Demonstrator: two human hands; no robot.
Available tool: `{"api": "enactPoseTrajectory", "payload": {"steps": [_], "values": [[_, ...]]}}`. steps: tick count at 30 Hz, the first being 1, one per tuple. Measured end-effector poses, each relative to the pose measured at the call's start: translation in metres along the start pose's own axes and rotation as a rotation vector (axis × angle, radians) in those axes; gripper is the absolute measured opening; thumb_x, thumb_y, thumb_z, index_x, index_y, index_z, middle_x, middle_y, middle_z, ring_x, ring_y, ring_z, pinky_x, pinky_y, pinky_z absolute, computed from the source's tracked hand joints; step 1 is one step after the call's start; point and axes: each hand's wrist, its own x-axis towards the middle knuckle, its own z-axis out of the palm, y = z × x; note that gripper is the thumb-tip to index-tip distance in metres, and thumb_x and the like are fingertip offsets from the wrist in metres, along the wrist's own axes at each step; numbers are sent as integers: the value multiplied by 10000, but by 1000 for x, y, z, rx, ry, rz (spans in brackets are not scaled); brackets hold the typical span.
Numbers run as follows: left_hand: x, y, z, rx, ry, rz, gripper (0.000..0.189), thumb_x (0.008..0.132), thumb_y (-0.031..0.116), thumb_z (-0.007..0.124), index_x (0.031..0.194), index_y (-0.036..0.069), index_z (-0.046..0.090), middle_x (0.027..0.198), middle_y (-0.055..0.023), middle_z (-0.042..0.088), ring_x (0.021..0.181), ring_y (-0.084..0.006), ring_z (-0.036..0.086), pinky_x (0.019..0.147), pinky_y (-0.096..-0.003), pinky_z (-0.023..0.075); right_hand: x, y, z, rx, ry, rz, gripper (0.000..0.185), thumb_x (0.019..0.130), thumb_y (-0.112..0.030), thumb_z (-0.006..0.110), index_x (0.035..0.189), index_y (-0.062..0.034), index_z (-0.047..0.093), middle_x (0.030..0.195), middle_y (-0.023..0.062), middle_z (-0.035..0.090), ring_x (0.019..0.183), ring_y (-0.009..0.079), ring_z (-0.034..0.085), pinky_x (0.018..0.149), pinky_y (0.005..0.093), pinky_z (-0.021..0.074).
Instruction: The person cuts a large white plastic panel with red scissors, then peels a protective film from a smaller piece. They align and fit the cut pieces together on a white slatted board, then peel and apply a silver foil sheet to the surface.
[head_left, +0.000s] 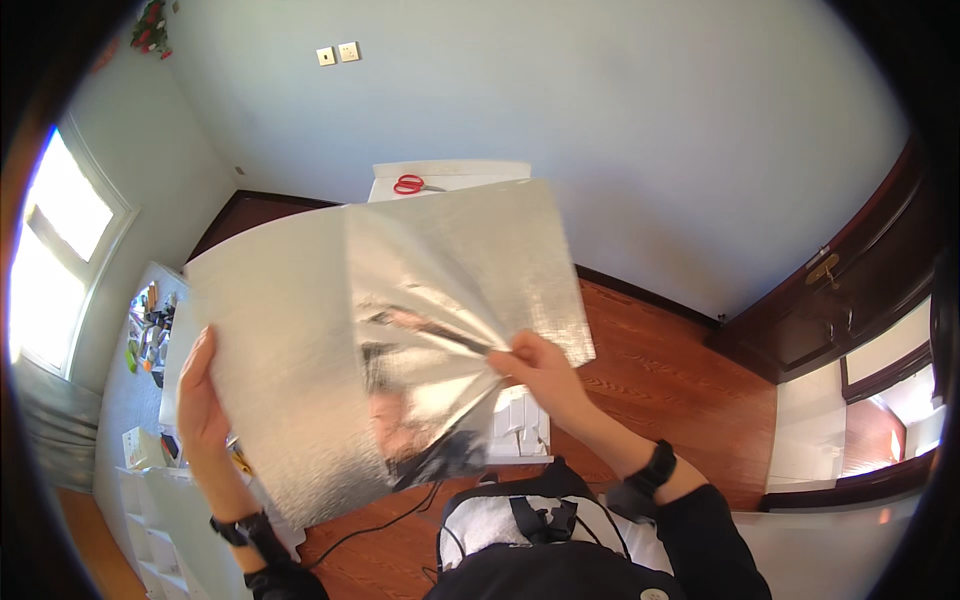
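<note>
A large silver foil sheet (292, 330) is held up in front of me, hiding most of the white table (450, 169) behind it. My left hand (201, 401) is at the sheet's left edge, its thumb hidden. Between the thumb and fingers of my right hand (544, 371), a mirror-like part of the foil (427, 300) is pinched. Creases fan out leftward from that pinch, and the shiny surface carries blurred reflections. Past the sheet's far edge, scissors with red handles (409, 184) lie on the white table, their blades partly visible.
At left, a desk (135, 397) carries several pens and small items (154, 330) and a small box (142, 448). White shelving (154, 540) stands below it. A black cable (367, 531) crosses the wooden floor (660, 382). A dark door (832, 300) stands at right.
</note>
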Motion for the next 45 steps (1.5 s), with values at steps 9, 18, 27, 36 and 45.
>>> {"api": "enactPoseTrajectory", "payload": {"steps": [9,18,27,36,45], "values": [[-114,-8,54,1198,480,834,763,910,429,589,1432,-78,358,1432,-207,428,1370,-313,362,1138,-400,265,144,11,61,182,-501,340,273,922,-253,661,941,11,599,691,76,646,548,86,564,490,206,428],[-43,-189,216,1635,570,775,248,920,40,539,1115,-77,637,1147,-250,645,1103,-351,623,919,-414,506,256,65,102,780,-1016,809,357,993,-105,444,1275,111,480,1245,209,595,1141,278,604,985,346,502],[-1,-265,261,1559,312,671,502,683,-54,601,1183,-19,613,1282,-198,580,1211,-365,546,1027,-470,430,303,72,17,522,-1049,750,410,971,-200,470,1286,60,503,1247,191,599,1144,287,590,976,398,486],[52,-315,284,1548,576,501,598,636,-22,627,1232,16,597,1386,-195,496,1284,-349,479,1055,-471,402,380,51,-8,303,-1098,825,479,971,-338,465,1302,6,514,1257,172,598,1150,282,581,982,423,466],[199,-358,318,1699,1042,370,396,818,16,601,1213,-11,597,1365,-224,509,1279,-361,483,1072,-498,373,506,69,72,297,-1381,837,553,972,-476,461,1317,-49,526,1267,154,597,1156,277,572,988,447,446]]}}
